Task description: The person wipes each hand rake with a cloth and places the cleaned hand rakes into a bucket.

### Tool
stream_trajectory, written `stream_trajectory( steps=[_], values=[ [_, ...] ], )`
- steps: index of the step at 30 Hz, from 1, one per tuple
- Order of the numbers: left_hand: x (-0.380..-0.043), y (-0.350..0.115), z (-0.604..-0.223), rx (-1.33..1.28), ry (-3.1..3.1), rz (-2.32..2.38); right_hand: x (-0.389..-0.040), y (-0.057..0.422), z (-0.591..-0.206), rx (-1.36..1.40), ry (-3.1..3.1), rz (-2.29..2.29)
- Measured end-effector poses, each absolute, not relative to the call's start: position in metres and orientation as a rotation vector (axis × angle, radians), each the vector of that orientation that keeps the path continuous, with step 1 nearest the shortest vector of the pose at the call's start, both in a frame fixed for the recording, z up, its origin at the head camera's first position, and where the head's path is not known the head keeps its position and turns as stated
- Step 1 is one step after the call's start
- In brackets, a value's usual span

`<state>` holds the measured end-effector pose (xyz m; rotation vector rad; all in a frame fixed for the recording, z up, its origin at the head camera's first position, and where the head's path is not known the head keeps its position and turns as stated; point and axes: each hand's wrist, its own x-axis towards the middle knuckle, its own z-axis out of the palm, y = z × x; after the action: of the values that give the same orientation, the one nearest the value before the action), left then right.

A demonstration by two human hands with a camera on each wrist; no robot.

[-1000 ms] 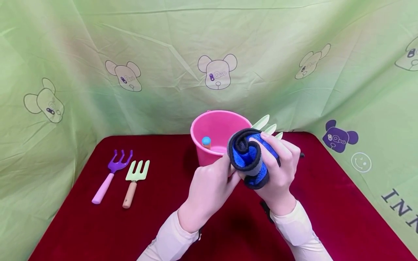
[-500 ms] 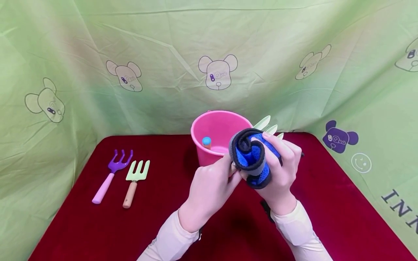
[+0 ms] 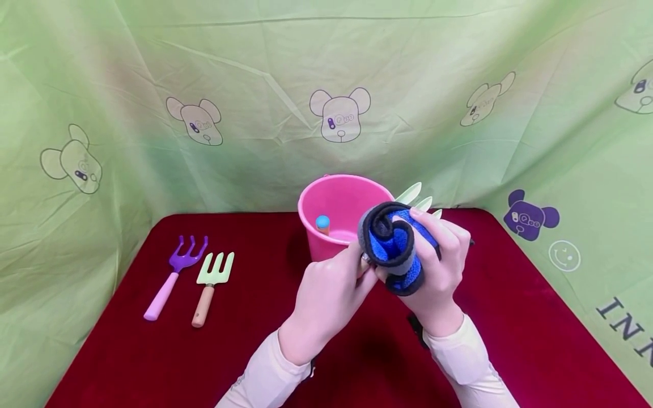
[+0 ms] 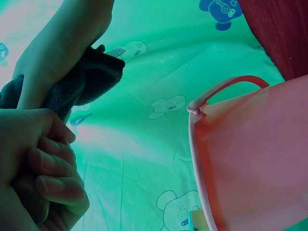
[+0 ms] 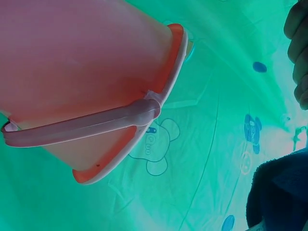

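In the head view my right hand point(image 3: 439, 266) grips a rolled blue and grey cloth point(image 3: 377, 226) with black edging. Light green tines point(image 3: 410, 194) of a hand fork stick out beyond the cloth, which wraps round it. My left hand point(image 3: 329, 300) is curled right beside the cloth, and a bit of metal shows by its thumb; the fork's handle is mostly hidden in this hand. Curled left fingers point(image 4: 53, 168) fill the left wrist view's lower corner, with the cloth point(image 4: 91, 77) above. The right wrist view shows the cloth point(image 5: 279, 192) dark at the lower right.
Just behind the hands stands a pink bucket point(image 3: 320, 246), a blue-ended handle point(image 3: 322, 222) inside. A purple hand cultivator point(image 3: 163, 294) and a light green hand fork point(image 3: 205, 300) with a wooden handle lie left on the red table point(image 3: 255, 362). Green fabric point(image 3: 255, 56) hangs around.
The cloth and both hands have shifted very slightly to the right from the first frame. The grip of both hands looks the same.
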<state>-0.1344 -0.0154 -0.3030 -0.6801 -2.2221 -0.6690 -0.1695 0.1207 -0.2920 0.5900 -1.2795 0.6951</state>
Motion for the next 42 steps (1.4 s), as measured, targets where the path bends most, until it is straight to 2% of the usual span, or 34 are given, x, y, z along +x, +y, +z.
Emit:
stream_trajectory(
  steps=[42],
  values=[
    [-0.1353, -0.0157, -0.3048, -0.653, -2.177, -0.590, -0.1678, 0.1209, -0.2860, 0.587, -1.282, 0.821]
  ],
)
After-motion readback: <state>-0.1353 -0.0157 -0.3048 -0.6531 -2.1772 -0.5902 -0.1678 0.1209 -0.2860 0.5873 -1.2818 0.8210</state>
